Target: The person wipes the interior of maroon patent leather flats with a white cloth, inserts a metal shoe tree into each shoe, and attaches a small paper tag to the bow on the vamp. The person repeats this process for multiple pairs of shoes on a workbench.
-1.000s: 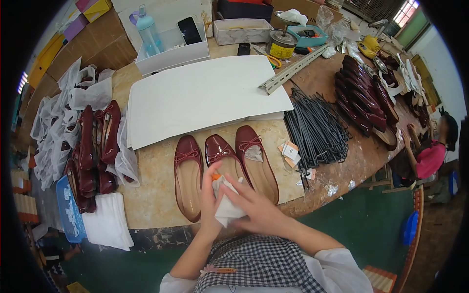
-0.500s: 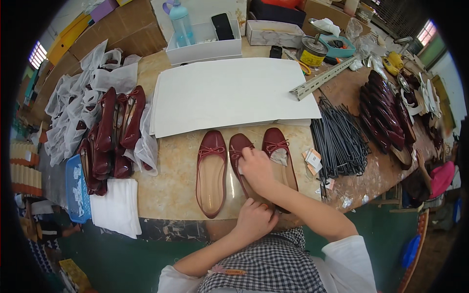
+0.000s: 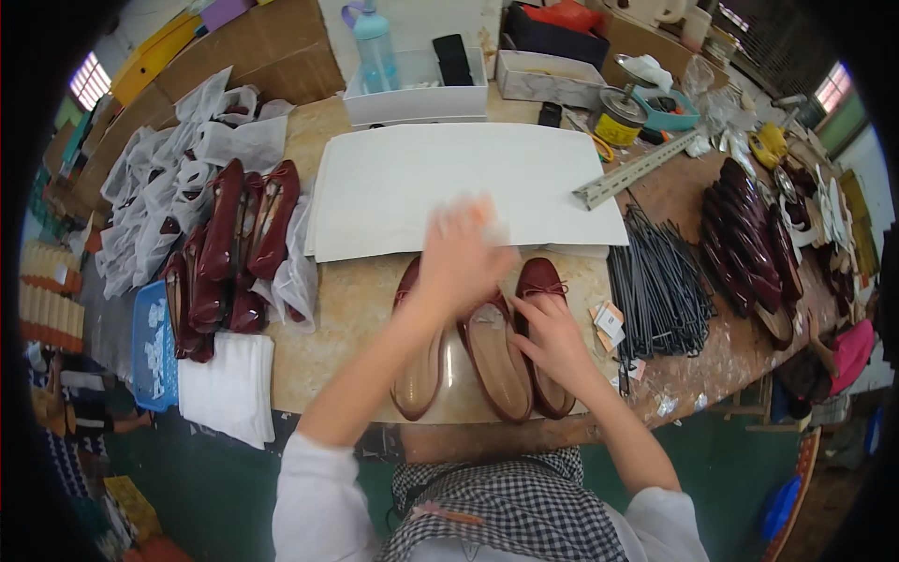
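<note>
My left hand (image 3: 461, 251) is raised over the far end of the three dark red flat shoes lined up at the near edge of the surface (image 3: 356, 309); it is motion-blurred, and a pale scrap with an orange trace shows at its fingertips, but I cannot tell whether the fingers grip it or how far they are spread. My right hand (image 3: 551, 339) lies flat, fingers loosely extended and holding nothing, pressing on the right shoe (image 3: 541, 281) and touching the middle shoe (image 3: 494, 361); the middle shoe shows a pale insole. The left shoe (image 3: 419, 370) lies just beside, its toe hidden under my left forearm. All three point away from me, parallel, sides touching or nearly so.

Beyond the shoes lies a large white sheet (image 3: 449, 183); a metal ruler (image 3: 635, 170) rests across its right corner. To the right, a bundle of thin dark rods (image 3: 660, 290); small paper tags (image 3: 609, 321) lie between rods and right shoe. Further right, a row of dark red shoes (image 3: 749, 244). To the left, more red shoes (image 3: 239, 244) among white wrapping paper (image 3: 178, 178); a folded white cloth (image 3: 229, 389) hangs at the near edge.
</note>
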Tool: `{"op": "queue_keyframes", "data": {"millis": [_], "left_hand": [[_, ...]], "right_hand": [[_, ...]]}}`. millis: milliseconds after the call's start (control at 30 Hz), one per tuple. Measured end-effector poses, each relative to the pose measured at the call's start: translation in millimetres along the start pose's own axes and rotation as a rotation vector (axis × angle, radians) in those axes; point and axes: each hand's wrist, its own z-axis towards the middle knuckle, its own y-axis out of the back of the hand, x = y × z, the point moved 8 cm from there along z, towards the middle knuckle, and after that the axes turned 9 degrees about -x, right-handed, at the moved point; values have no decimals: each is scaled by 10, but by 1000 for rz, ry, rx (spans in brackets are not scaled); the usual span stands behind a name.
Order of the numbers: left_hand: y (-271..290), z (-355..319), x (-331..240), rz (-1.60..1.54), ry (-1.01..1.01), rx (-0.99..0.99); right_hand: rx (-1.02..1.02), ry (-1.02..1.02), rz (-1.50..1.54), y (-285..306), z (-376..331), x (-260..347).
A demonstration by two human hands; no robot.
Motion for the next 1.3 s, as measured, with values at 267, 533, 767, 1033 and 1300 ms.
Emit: {"op": "queue_keyframes", "data": {"millis": [267, 533, 767, 1033, 1300], "left_hand": [[-448, 248, 721, -42, 195, -33], [996, -568, -1102, -817, -129, 72], [731, -1232, -292, -723, 568, 131], [729, -1693, 444, -853, 726, -121], [608, -1980, -615, -345, 88, 244]], "right_hand": [[6, -226, 158, 346, -575, -90], [-164, -1194, 1580, 14, -731, -139], [232, -500, 940, -121, -306, 302], [85, -337, 700, -586, 130, 461], [199, 351, -245, -1537, 197, 845]]}}
